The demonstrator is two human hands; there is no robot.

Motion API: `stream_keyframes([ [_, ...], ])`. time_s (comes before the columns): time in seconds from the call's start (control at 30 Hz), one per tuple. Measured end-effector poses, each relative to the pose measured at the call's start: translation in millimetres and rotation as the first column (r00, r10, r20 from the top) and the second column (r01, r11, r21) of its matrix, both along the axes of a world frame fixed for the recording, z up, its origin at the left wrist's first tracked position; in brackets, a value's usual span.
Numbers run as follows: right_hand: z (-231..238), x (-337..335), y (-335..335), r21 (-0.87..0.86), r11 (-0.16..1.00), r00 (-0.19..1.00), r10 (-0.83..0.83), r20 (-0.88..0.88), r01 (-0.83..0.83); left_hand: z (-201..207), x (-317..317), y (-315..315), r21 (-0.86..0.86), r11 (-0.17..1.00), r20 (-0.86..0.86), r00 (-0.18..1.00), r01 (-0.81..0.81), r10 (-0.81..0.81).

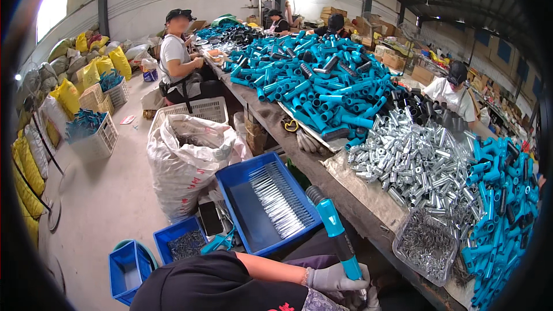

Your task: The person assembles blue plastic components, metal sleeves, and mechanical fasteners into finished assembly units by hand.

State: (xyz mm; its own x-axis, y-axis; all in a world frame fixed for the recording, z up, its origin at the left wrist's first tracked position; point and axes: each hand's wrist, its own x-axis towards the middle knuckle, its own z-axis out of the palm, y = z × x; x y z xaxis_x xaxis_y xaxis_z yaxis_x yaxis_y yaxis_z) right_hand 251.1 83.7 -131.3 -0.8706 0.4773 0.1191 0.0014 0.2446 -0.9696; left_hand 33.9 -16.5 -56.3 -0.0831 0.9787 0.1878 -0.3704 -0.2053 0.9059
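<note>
A long teal-and-black tubular tool handle (pixel 329 219) stands tilted at the lower middle, its black end up. My left hand (pixel 337 278), in a pale grey glove, is wrapped round its lower teal end. Below that end a short bright metal rod (pixel 363 295) shows. My right hand (pixel 373 299), also gloved, is beside the rod, closed and partly hidden at the lower edge; what its fingers hold cannot be made out. Left of the handle is a blue tray (pixel 235 196) with rows of slim silver metal pins (pixel 282 198).
The long table (pixel 322 173) bears heaps of teal handles (pixel 311 80), silver metal parts (pixel 409 155) and a clear tray (pixel 397 247) of small springs or pins. Nearby are a white sack (pixel 187 167), blue bins (pixel 124 270) and a phone (pixel 210 219). Several co-workers sit round the table.
</note>
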Motion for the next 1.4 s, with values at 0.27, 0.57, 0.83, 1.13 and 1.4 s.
stream_keyframes([
  [0.27, 73.2, -37.8, 3.4, 0.732, 0.594, 0.942, -0.175, -0.287, 0.334, -1.3, 4.5, 5.4, -0.19, 0.98, 0.005, 0.998, -0.059, 0.061],
  [0.57, 100.9, -103.3, -14.2, -0.286, 0.914, 0.951, -0.238, 0.199, 0.288, 13.0, 4.7, 5.3, -0.203, 0.971, -0.139, 0.985, -0.128, 0.101],
  [0.83, 20.6, -32.1, 11.7, -0.78, 0.624, 0.984, -0.165, -0.071, 0.049, 20.6, -6.5, 17.6, 0.189, 0.977, -0.395, 0.919, 0.102, -0.019],
  [1.13, 41.9, -22.0, 1.5, 0.039, 0.947, 0.941, -0.31, -0.135, 0.318, -0.5, 9.7, 22.0, 0.173, 0.983, -0.269, 0.963, 0.065, -0.016],
  [1.4, -6.0, -16.5, 29.5, 0.233, 0.946, 0.974, -0.221, -0.044, 0.226, 4.1, 1.0, 20.1, 0.239, 0.965, -0.517, 0.856, 0.107, 0.033],
])
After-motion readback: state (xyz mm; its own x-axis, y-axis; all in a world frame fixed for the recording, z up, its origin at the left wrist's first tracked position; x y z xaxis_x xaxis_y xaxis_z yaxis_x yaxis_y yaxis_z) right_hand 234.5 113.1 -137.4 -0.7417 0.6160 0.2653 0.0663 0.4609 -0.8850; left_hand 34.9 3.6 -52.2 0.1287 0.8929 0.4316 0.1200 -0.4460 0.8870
